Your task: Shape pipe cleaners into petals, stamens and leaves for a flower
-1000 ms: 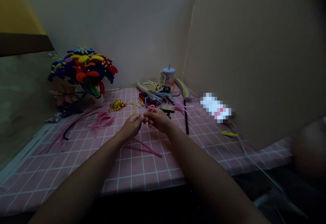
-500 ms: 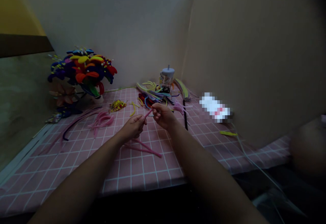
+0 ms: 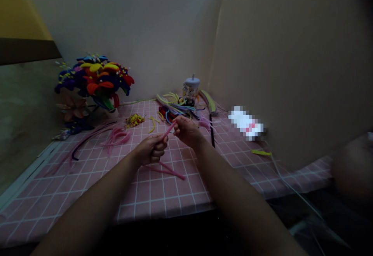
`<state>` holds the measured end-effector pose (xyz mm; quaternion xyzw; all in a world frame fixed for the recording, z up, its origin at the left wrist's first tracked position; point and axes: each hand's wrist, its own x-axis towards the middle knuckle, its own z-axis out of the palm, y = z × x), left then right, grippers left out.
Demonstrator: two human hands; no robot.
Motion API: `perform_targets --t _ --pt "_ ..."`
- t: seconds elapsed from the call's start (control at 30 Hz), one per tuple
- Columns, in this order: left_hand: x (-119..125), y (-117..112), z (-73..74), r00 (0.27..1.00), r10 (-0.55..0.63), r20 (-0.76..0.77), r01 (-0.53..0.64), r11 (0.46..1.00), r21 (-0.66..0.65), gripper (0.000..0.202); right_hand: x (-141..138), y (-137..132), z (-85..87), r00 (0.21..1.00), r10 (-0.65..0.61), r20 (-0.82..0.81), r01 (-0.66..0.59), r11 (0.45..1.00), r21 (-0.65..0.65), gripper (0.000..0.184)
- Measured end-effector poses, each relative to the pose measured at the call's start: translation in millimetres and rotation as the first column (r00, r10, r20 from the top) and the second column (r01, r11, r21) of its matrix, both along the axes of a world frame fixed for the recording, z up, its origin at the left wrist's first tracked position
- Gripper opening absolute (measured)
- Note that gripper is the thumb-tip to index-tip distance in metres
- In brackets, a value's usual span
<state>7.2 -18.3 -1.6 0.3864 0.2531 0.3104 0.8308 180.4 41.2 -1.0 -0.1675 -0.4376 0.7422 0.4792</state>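
Observation:
Between my two hands runs a short stretch of pink pipe cleaner (image 3: 169, 129), slanting up to the right above the table. My left hand (image 3: 152, 148) is closed around its lower end, fingers curled into a fist. At the upper end, the thumb and fingertips of my right hand (image 3: 186, 131) pinch it. Loose pink pipe cleaners (image 3: 171, 172) lie on the cloth just below my left hand. Further left is a small pile of bent pink pieces (image 3: 118, 137).
A bouquet of colourful fuzzy flowers (image 3: 97, 79) stands at the back left. Yellow and red bits (image 3: 135, 120), a heap of pipe cleaners (image 3: 175, 110) and a lidded cup (image 3: 191, 91) lie beyond my hands. A blurred-out phone-like object (image 3: 246, 123) and a cable (image 3: 287, 184) are at the right.
My left hand has turned and its fingers now curl more tightly around the pipe cleaner. The right hand stays almost in place, still pinching the upper end.

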Motion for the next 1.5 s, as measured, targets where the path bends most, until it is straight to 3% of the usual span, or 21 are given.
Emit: perform_targets --t 0.3,0.4,0.47,0.53,0.6,0.73,0.8,0.87,0.93,1.07,1.13,1.23,1.4,1.5 --pt "-0.4 1.4 -1.6 1.0 -0.012 0.009 0.012 1.0 -0.002 0.019 -2.0 0.0 0.6 0.994 -0.106 0.033 0.104 0.992 0.067 0.022" --pt "2.2 2.5 -4.0 0.995 0.061 -0.079 -0.056 0.996 0.066 0.021 -3.4 0.2 0.6 0.986 -0.147 0.075 0.139 0.985 0.098 0.023" --pt "3.6 5.3 -8.2 0.967 0.177 -0.185 -0.148 0.976 0.161 0.024 -4.5 1.8 -0.5 0.977 -0.168 0.133 0.154 0.982 0.107 0.023" --pt "2.6 10.4 -14.3 0.883 0.35 -0.313 -0.253 0.917 0.309 0.027 -5.4 5.0 -2.9 0.958 -0.2 0.206 0.184 0.978 0.094 0.022" --pt "-1.9 17.0 -20.5 0.74 0.532 -0.411 -0.297 0.807 0.51 0.029 -5.8 9.0 -6.0 0.928 -0.242 0.283 0.237 0.97 0.053 0.021" --pt "-16.2 27.5 -24.6 0.428 0.795 -0.429 -0.139 0.527 0.838 0.026 -4.8 15.2 -10.4 0.869 -0.316 0.381 0.355 0.934 -0.034 0.015" --pt "-20.9 28.3 -20.9 0.345 0.837 -0.425 -0.048 0.468 0.883 0.026 -3.9 16.0 -10.5 0.856 -0.336 0.392 0.386 0.921 -0.053 0.011" --pt "-22.2 25.7 -15.1 0.318 0.839 -0.442 0.002 0.466 0.885 0.029 -3.0 15.9 -9.8 0.851 -0.36 0.383 0.412 0.909 -0.061 0.007" --pt "-20.8 20.7 -9.3 0.329 0.813 -0.481 0.039 0.498 0.867 0.034 -2.3 15.8 -9.0 0.842 -0.401 0.362 0.449 0.892 -0.057 0.004" --pt "-16.2 8.1 -2.2 0.447 0.559 -0.698 0.335 0.619 0.71 0.038 -1.5 17.5 -9.1 0.807 -0.455 0.377 0.504 0.863 -0.038 0.003" --pt "-14.7 2.9 -1.1 0.439 0.453 -0.776 0.485 0.608 0.629 0.046 -1.4 18.3 -9.0 0.776 -0.47 0.421 0.526 0.85 -0.021 0.006" --pt "-14.2 -1.1 -1.2 0.37 0.422 -0.828 0.607 0.565 0.559 0.053 -2.1 17.5 -7.9 0.744 -0.469 0.476 0.532 0.847 0.004 0.01" --pt "-14.5 -1.5 -4.3 0.281 0.361 -0.889 0.711 0.545 0.446 0.034 -7.0 12.7 -8.7 0.748 -0.28 0.601 0.379 0.925 -0.04 0.018" --pt "-12.6 -2.7 -6.7 0.268 0.327 -0.906 0.726 0.55 0.413 0.027 -9.3 11.8 -14.9 0.631 -0.189 0.753 0.295 0.955 -0.007 0.023"
